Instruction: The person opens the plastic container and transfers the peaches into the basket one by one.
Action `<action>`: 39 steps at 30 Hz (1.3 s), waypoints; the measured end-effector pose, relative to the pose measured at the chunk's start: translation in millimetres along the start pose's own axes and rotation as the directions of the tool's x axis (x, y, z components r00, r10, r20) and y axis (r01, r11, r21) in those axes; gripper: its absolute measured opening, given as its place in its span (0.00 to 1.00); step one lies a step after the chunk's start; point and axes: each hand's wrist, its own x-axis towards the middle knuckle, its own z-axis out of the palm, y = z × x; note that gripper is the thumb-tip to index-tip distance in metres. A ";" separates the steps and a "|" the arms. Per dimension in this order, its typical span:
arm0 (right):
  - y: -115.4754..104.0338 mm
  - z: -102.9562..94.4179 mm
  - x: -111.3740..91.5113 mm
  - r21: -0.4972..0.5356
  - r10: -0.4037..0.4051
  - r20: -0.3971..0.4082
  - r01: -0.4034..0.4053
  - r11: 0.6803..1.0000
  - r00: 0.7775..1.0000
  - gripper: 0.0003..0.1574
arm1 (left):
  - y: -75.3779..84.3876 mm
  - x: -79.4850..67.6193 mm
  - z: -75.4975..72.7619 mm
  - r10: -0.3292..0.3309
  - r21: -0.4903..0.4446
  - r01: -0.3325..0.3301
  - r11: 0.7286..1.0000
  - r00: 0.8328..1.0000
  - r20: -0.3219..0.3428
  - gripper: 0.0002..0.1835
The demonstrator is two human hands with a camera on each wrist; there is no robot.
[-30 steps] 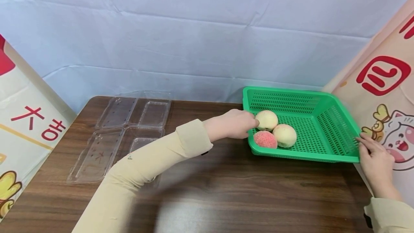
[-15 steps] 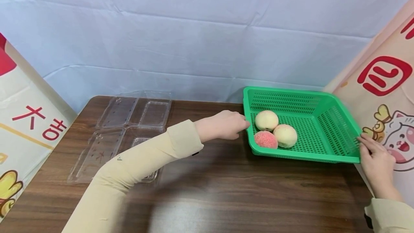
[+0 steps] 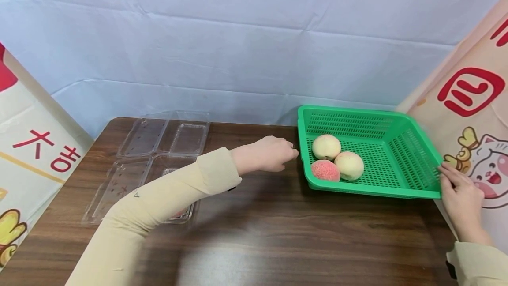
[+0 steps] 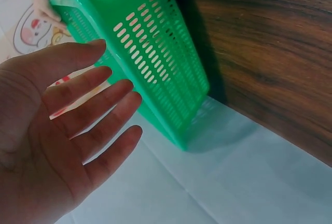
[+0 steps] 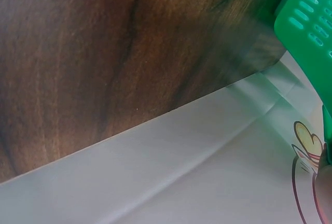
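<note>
My left hand hovers just left of the green plastic basket. In the left wrist view its fingers are spread and hold nothing, close to the basket's end wall. At the basket's right end, my right hand grips the rim; only a sliver of it enters the right wrist view. Inside the basket, two pale peaches and one red peach sit together in the left end. Clear plastic clamshell boxes lie open at the table's left, and my left sleeve covers part of them.
Beneath the sleeve, a reddish round thing shows in the nearer clear box. The brown wooden table ends at a pale cloth backdrop. Printed banners stand at both sides.
My left hand has drawn back leftward from over the basket's left rim. The peaches, the basket and my right hand stay where they were.
</note>
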 end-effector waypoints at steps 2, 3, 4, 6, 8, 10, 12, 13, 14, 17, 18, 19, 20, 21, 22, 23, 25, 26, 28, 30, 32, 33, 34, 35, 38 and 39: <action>-0.1 0.2 0.2 0.003 -0.007 -0.007 0.007 1.000 1.000 0.22 | -0.7 -1.8 0.8 0.003 0.007 -0.003 1.000 1.000 -0.006 0.13; 0.1 0.3 0.3 0.011 -0.010 -0.011 0.011 1.000 1.000 0.22 | -1.1 -2.9 1.2 0.004 0.009 -0.004 1.000 1.000 -0.007 0.13; 0.1 0.3 0.4 0.017 -0.008 -0.013 0.008 1.000 1.000 0.22 | -1.4 -4.1 1.6 0.006 0.010 -0.006 1.000 1.000 -0.008 0.14; 0.1 0.5 1.1 0.025 -0.004 -0.019 0.004 1.000 1.000 0.21 | -1.8 -6.6 2.5 0.011 0.008 -0.011 1.000 1.000 -0.008 0.15; 0.1 0.5 1.5 0.028 -0.005 -0.020 0.005 1.000 1.000 0.22 | -2.0 -9.3 3.6 0.019 0.007 -0.019 1.000 1.000 -0.008 0.16; 0.1 0.3 1.7 0.029 -0.002 -0.016 0.003 1.000 1.000 0.22 | -2.3 -12.1 5.1 0.025 0.013 -0.025 1.000 1.000 -0.012 0.16; 0.3 0.1 2.0 0.031 -0.003 -0.015 0.003 1.000 1.000 0.22 | -2.6 -14.5 6.6 0.031 0.021 -0.030 0.999 0.999 -0.021 0.15; 0.2 -0.2 2.0 0.032 -0.004 -0.013 0.004 0.999 1.000 0.22 | -2.9 -15.7 7.5 0.033 0.025 -0.032 0.999 0.999 -0.027 0.15; 0.1 -0.4 2.0 0.032 -0.004 -0.013 0.004 0.999 1.000 0.22 | -3.2 -16.8 8.4 0.035 0.028 -0.034 0.999 0.999 -0.033 0.14; 0.4 -0.7 2.3 0.032 0.001 -0.014 -0.001 0.999 1.000 0.22 | -3.8 -20.3 10.2 0.038 0.034 -0.037 0.999 0.998 -0.044 0.12; 0.5 -0.7 2.1 0.034 0.001 -0.014 0.000 0.999 1.000 0.22 | -4.0 -21.6 10.9 0.040 0.036 -0.038 0.999 0.998 -0.048 0.11; 0.6 -0.8 1.9 0.034 0.001 -0.013 -0.001 0.999 1.000 0.22 | -4.2 -22.8 11.4 0.041 0.040 -0.039 0.998 0.998 -0.052 0.10; 0.8 -0.8 1.6 0.034 0.001 -0.012 0.000 0.999 1.000 0.22 | -4.4 -24.1 11.8 0.040 0.041 -0.038 0.998 0.998 -0.051 0.10; 1.0 -0.7 1.4 0.033 0.000 -0.009 0.001 0.999 1.000 0.22 | -4.6 -25.3 12.2 0.040 0.042 -0.038 0.998 0.998 -0.050 0.10; 1.0 -0.6 1.0 0.033 0.001 -0.008 0.000 0.999 1.000 0.22 | -4.8 -26.5 12.6 0.041 0.043 -0.038 0.998 0.998 -0.048 0.10; 1.2 -0.6 0.7 0.034 0.001 -0.007 -0.001 0.999 1.000 0.22 | -5.1 -27.7 13.1 0.040 0.043 -0.038 0.998 0.998 -0.045 0.10; 1.0 -0.6 0.4 0.035 0.003 -0.007 -0.003 0.999 1.000 0.22 | -5.7 -29.8 14.1 0.039 0.043 -0.037 0.998 0.999 -0.037 0.10; 0.7 -0.6 0.2 0.037 0.004 -0.007 -0.004 0.999 1.000 0.22 | -6.2 -31.0 14.7 0.038 0.041 -0.037 0.998 0.999 -0.030 0.11; 0.0 -0.8 0.0 0.038 0.010 -0.011 -0.010 0.999 1.000 0.22 | -7.4 -33.2 16.3 0.039 0.038 -0.038 0.999 0.999 -0.025 0.11; -0.5 -0.9 0.1 0.036 0.013 -0.012 -0.012 0.999 1.000 0.22 | -8.6 -35.9 17.6 0.039 0.034 -0.038 0.999 0.999 -0.021 0.11; -0.9 -0.7 -0.1 0.034 0.019 -0.014 -0.018 0.999 1.000 0.22 | -9.8 -38.5 19.1 0.038 0.024 -0.038 0.999 0.999 -0.018 0.11; -0.8 -0.5 -0.1 0.033 0.020 -0.017 -0.020 0.999 1.000 0.22 | -10.4 -39.8 19.8 0.038 0.022 -0.037 0.999 0.999 -0.018 0.11; -0.5 -0.1 0.0 0.034 0.023 -0.019 -0.022 0.999 1.000 0.22 | -10.8 -41.2 20.3 0.036 0.021 -0.036 0.999 0.999 -0.015 0.12; -0.1 0.1 0.1 0.034 0.024 -0.023 -0.023 0.999 0.999 0.21 | -11.3 -42.4 20.9 0.037 0.022 -0.036 0.999 0.999 -0.015 0.12; 0.4 0.4 0.1 0.036 0.023 -0.029 -0.022 0.999 0.999 0.21 | -12.2 -45.9 21.8 0.036 0.019 -0.036 0.999 0.999 -0.008 0.14; 0.5 0.3 0.1 0.036 0.021 -0.026 -0.020 0.999 0.999 0.21 | -12.4 -47.1 22.0 0.035 0.018 -0.034 0.999 0.999 -0.005 0.14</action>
